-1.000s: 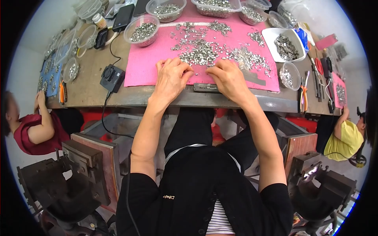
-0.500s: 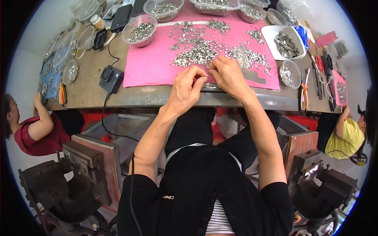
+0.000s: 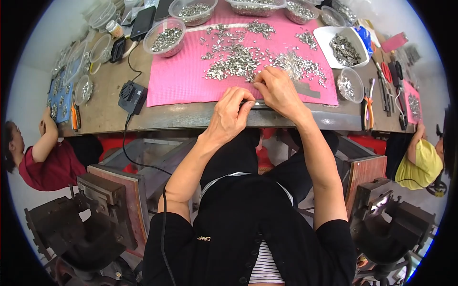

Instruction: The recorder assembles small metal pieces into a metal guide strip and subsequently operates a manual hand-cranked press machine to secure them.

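Observation:
My left hand is at the near edge of the pink mat, thumb and fingers pinched together. Whatever sits between its fingertips is too small to make out. To its right, my right hand reaches over the mat with bent fingers drawn together, its fingertips at the near side of a pile of small shiny metal pieces. What those fingers hold, if anything, is hidden. Beside the pile lie thin silvery pins. A flat grey strip rests on the mat right of my right hand.
Clear tubs of metal pieces and a white tray surround the mat. Orange-handled pliers lie at right. A black adapter with a cable sits at left. Co-workers sit on both sides, one in a red sleeve, one in yellow.
My left hand has come slightly nearer to me, and its thumb and fingers have closed together. My right hand has barely moved. The view has shifted a little.

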`<state>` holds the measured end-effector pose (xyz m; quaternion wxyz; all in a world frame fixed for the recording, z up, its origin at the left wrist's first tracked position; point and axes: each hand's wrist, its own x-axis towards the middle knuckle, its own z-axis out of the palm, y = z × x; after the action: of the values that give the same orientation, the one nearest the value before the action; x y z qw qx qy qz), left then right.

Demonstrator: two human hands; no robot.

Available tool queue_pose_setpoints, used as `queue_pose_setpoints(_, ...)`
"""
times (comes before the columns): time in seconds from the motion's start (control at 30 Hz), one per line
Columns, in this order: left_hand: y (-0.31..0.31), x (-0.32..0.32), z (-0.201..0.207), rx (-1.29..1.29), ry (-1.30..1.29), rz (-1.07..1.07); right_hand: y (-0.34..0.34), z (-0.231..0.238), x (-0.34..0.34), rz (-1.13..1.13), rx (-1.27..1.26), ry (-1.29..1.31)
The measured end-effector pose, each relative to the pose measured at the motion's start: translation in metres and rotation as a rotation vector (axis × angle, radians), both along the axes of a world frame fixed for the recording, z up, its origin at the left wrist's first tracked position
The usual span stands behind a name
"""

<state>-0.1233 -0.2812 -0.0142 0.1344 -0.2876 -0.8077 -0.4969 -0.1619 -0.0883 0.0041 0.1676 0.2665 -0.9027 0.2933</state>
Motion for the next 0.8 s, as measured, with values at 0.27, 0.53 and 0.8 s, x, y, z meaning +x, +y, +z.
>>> queue_pose_setpoints(0.27,0.003,0.005,0.004,-0.060,0.161,0.051,0.028,0.003,0.018,-0.092,-0.034,-0.109)
queue_pose_setpoints(0.53,-0.005,-0.002,0.002,-0.056,0.221,0.039,0.041,0.012,0.017,-0.091,-0.004,-0.268)
queue_pose_setpoints(0.8,0.003,-0.048,0.007,-0.326,0.068,0.278,0.033,0.014,0.020,-0.131,0.019,-0.197)
